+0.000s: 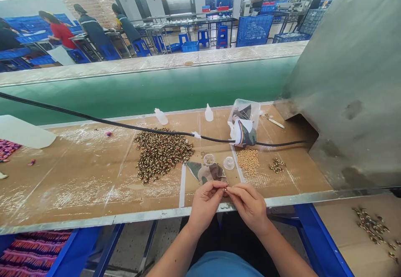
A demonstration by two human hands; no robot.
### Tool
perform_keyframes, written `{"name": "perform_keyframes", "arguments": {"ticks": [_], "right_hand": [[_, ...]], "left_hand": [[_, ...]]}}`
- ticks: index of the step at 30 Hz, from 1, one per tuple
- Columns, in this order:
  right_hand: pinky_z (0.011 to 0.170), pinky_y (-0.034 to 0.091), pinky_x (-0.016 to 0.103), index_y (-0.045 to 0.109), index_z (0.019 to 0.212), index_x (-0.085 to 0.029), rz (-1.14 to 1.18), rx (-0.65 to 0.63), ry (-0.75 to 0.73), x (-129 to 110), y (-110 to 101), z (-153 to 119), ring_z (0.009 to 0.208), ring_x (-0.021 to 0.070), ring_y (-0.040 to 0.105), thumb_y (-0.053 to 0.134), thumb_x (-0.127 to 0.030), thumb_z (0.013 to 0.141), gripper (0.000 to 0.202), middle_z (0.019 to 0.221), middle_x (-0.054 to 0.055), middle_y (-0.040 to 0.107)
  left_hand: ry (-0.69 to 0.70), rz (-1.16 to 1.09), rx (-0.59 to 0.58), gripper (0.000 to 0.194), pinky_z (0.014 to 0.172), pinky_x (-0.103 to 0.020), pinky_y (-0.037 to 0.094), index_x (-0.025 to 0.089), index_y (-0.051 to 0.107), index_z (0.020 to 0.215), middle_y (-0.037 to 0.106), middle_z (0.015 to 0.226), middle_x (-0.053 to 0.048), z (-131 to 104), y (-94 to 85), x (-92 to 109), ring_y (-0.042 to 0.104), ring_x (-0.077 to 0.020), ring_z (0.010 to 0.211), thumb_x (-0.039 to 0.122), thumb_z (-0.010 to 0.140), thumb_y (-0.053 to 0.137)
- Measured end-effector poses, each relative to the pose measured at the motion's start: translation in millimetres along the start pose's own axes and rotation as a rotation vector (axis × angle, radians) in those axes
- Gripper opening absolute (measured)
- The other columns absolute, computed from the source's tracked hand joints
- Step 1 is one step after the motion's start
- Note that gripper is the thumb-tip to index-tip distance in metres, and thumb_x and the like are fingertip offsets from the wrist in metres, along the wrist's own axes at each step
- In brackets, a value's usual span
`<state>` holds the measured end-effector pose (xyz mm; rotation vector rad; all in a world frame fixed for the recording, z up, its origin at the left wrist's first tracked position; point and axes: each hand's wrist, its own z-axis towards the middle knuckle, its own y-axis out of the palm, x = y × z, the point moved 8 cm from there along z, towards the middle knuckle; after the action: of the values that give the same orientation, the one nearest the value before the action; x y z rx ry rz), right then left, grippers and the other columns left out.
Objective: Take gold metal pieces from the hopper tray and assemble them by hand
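My left hand (208,204) and my right hand (249,207) meet fingertip to fingertip above the near edge of the bench. Both are closed in a pinch around a tiny part, too small to name and mostly covered by the fingers. Just beyond them lies a camouflage cloth (208,172). Past the cloth sit two small clear round dishes, one on the left (209,159) and one on the right (229,163). Left of the cloth spreads a big pile of small dark-and-gold parts (161,153). To the right is a patch of small tan discs (248,161).
A black cable (150,130) crosses the cardboard-covered bench (84,181). Two white squeeze bottles (209,113) and a clear bin with cloth (253,112) stand at the back. A metal housing (354,93) rises at right. Beyond runs a green belt (175,84); people work farther off.
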<state>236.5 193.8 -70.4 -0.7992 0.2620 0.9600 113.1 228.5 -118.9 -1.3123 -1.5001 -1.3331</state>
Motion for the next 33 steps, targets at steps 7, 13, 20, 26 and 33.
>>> {"name": "perform_keyframes", "arguments": {"ticks": [7, 13, 20, 26, 33], "right_hand": [[0.072, 0.049, 0.020, 0.058, 0.096, -0.018, 0.040, 0.008, 0.093, 5, 2, 3, 0.080, 0.0109, 0.059, 0.050, -0.015, 0.092, 0.009, 0.088, 0.004, 0.060], [0.066, 0.047, 0.020, 0.060, 0.088, -0.017, 0.021, 0.027, 0.178, 16, -14, 9, 0.074, 0.0106, 0.059, 0.050, -0.021, 0.092, 0.012, 0.082, 0.004, 0.060], [0.056, 0.045, 0.024, 0.064, 0.079, -0.018, -0.354, 0.238, 0.390, 80, -86, -8, 0.060, 0.0129, 0.056, 0.051, -0.039, 0.090, 0.027, 0.076, 0.004, 0.062], [0.055, 0.044, 0.026, 0.064, 0.092, -0.012, -0.384, 0.384, 0.496, 98, -106, -22, 0.052, 0.0110, 0.050, 0.050, -0.040, 0.088, 0.032, 0.083, 0.008, 0.063], [0.058, 0.049, 0.027, 0.062, 0.092, -0.010, -0.328, 0.500, 0.567, 99, -108, -30, 0.064, 0.0165, 0.061, 0.048, -0.047, 0.087, 0.039, 0.081, 0.011, 0.065]], "left_hand": [[-0.031, -0.012, -0.019, 0.027, 0.073, -0.028, 0.053, 0.012, 0.065, 0.079, 0.067, 0.076, -0.006, 0, 1.7, -2, 0.062, -0.0139, 0.068, 0.033, 0.065, 0.073], [-0.075, 0.001, -0.027, 0.048, 0.077, -0.031, 0.053, 0.012, 0.062, 0.098, 0.066, 0.089, -0.009, 1, 0.0, -5, 0.064, -0.0162, 0.077, 0.041, 0.063, 0.074], [-0.082, 0.044, -0.034, 0.050, 0.077, -0.031, 0.053, 0.012, 0.062, 0.091, 0.066, 0.086, -0.010, 1, 0.5, -2, 0.064, -0.0177, 0.077, 0.049, 0.061, 0.074], [-0.079, 0.052, -0.041, 0.049, 0.077, -0.032, 0.053, 0.012, 0.062, 0.089, 0.067, 0.085, -0.010, 0, 0.2, -3, 0.064, -0.0178, 0.076, 0.050, 0.062, 0.074], [-0.105, -0.026, -0.074, 0.050, 0.072, -0.028, 0.052, 0.012, 0.062, 0.085, 0.065, 0.079, -0.007, 2, 1.2, -9, 0.062, -0.0155, 0.072, 0.051, 0.058, 0.076]]}}
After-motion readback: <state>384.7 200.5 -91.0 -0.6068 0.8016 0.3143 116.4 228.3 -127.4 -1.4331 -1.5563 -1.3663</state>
